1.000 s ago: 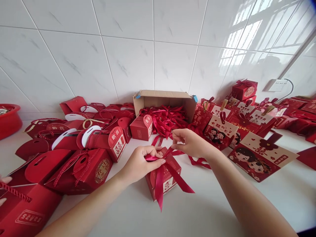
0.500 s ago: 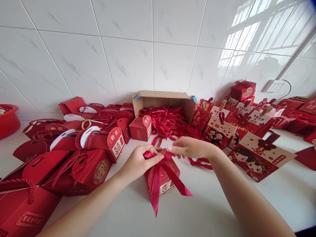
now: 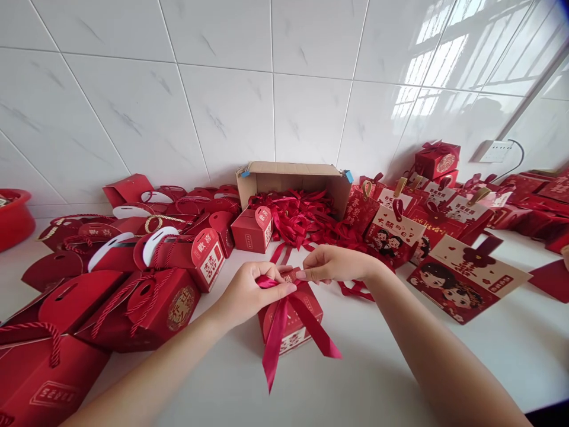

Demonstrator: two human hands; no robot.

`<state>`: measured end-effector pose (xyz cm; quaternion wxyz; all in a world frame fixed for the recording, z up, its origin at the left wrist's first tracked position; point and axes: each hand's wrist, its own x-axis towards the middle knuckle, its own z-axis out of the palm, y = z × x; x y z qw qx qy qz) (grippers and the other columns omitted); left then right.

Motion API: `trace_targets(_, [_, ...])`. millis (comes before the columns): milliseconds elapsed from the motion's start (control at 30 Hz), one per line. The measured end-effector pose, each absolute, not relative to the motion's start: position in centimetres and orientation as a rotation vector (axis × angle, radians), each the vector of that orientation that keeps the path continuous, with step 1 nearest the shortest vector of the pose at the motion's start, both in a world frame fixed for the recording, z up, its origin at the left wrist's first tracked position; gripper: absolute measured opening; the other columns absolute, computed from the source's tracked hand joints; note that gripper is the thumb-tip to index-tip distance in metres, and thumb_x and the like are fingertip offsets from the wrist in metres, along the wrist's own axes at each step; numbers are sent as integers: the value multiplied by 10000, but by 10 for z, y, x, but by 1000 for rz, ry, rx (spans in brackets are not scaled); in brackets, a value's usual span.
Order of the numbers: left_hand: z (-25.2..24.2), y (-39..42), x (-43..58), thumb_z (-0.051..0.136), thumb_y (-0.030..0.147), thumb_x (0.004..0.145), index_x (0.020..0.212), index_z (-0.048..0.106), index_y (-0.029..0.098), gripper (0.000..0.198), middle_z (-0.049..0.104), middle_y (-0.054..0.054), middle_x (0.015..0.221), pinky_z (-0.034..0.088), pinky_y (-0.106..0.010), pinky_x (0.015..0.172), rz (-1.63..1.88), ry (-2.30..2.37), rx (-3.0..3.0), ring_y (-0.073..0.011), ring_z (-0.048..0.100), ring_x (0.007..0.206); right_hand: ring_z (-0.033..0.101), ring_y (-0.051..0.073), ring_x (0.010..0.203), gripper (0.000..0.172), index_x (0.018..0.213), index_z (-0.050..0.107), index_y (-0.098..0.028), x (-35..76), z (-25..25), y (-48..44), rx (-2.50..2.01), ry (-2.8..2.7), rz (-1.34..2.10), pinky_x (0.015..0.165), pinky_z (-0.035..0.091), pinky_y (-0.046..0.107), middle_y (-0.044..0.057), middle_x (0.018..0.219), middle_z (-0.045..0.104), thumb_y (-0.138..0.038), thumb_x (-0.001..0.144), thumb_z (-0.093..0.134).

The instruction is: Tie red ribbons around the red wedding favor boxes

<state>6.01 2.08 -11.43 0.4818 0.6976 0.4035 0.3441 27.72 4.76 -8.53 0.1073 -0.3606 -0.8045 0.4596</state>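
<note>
On the white table in front of me stands a small red gift box with gold and white printing. A dark red satin ribbon lies across its top, and two tails with slanted ends hang down the near side. My left hand pinches the ribbon at the top left of the box, thumb over the middle where a knot would sit. With thumb and forefinger together, my right hand is at the box's upper right edge, closed on the ribbon there. The middle of the ribbon is partly hidden by my fingers.
Behind the box, an open cardboard carton spills a heap of red ribbons. Red boxes with rope handles crowd the left. Red and cream printed bags stand at right, and a red basin sits far left.
My right hand has shifted slightly left and down, and the ribbon loop between my hands shows less. The hanging tails have swung a little left. Both hands stay at the box.
</note>
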Motion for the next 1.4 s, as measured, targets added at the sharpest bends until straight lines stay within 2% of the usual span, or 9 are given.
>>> trace_targets(133, [-117,22,59,735,281,720,520,290,213,493,639,-19,624,529,-330,901,842,943,1719,-280,615,1135,273,56,492,460,572,459,-158,280,-86,51,-1020,-2414,1330,476,220,234,-67,528,337,-503,861,553])
trace_targets(600, [-122,25,58,754,259,692,504,305,209,490,625,-13,611,525,-339,904,877,906,1759,-286,619,1124,310,76,530,456,580,498,-155,285,-89,57,-1013,-2474,1265,527,263,244,-53,549,384,-530,829,570])
trace_targets(767, [-121,25,55,732,306,738,534,470,188,352,601,-7,598,500,-328,912,877,909,1734,-282,619,1121,284,70,510,480,579,462,-161,284,-87,54,-953,-2440,1262,505,243,241,-62,534,337,-548,848,553])
trace_targets(900, [-120,29,51,654,381,815,619,603,169,293,699,-58,788,450,-335,959,857,811,1698,-272,606,1121,258,71,503,520,604,452,-165,285,-84,49,-905,-2438,1273,494,230,243,-61,544,316,-602,886,457])
trace_targets(1000, [-122,33,48,592,451,849,718,675,160,330,721,-83,946,415,-356,980,868,804,1660,-273,607,1091,321,80,527,560,640,505,-159,287,-81,45,-1044,-2342,1154,529,284,245,-40,573,393,-652,884,400])
trace_targets(1133, [-125,36,45,494,502,893,546,542,157,492,712,-84,1037,396,-367,976,908,756,1522,-260,614,1037,532,145,741,575,771,620,-147,291,-74,41,-1146,-2154,948,712,412,276,40,785,605,-640,907,355])
trace_targets(1200, [-125,36,45,466,500,908,513,486,157,523,706,-87,1044,404,-362,955,896,713,1485,-250,614,1008,564,164,808,524,807,641,-148,289,-70,37,-1099,-2125,883,751,430,287,54,850,635,-593,920,390])
trace_targets(1300, [-123,35,45,496,490,894,506,486,158,512,701,-87,1002,423,-350,903,873,685,1465,-238,610,953,578,161,830,327,812,677,-159,278,-68,29,-977,-2202,729,750,445,286,54,905,639,-459,884,566])
trace_targets(1400, [-121,35,44,556,482,858,551,572,152,451,689,-81,960,430,-331,861,851,727,1491,-228,598,921,579,161,921,138,820,719,-186,261,-71,19,-883,-2304,622,813,460,291,56,1006,628,-316,827,674])
